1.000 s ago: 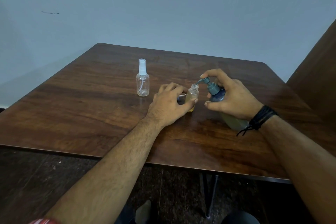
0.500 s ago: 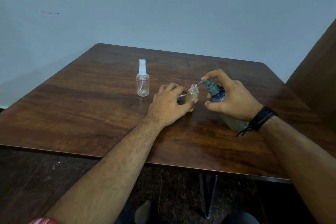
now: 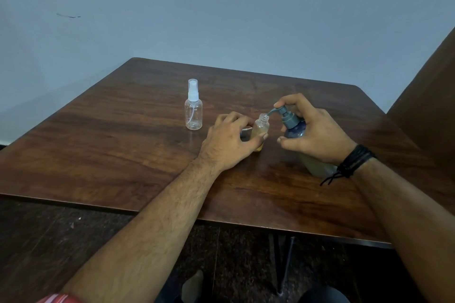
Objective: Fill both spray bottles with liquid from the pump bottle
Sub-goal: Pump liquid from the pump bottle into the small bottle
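Altogether three bottles stand on the wooden table (image 3: 123, 145): two small spray bottles and one pump bottle. One spray bottle, the capped bottle (image 3: 193, 105), is clear, wears its white sprayer top and stands upright at the far left of the group, well apart from both hands. The other, the open bottle (image 3: 261, 130), has no top, shows its threaded neck and holds yellowish liquid; it stands near the middle of the table.

Reaching in from the near left, the left hand (image 3: 227, 141) rests on the table with its fingers curled round the open bottle, thumb (image 3: 258, 139) on the near side and the other fingers behind it. Something small and white shows just beneath those fingers; what it is cannot be told.

From the right, the right hand (image 3: 314, 134) grips the pump bottle (image 3: 295, 129), which is tilted toward the left. Its thumb lies under the bluish shoulder, the forefinger (image 3: 286, 101) sits arched on the grey pump head, and the spout tip is at the mouth of the open bottle. A black cord band (image 3: 354, 161) circles the right wrist.
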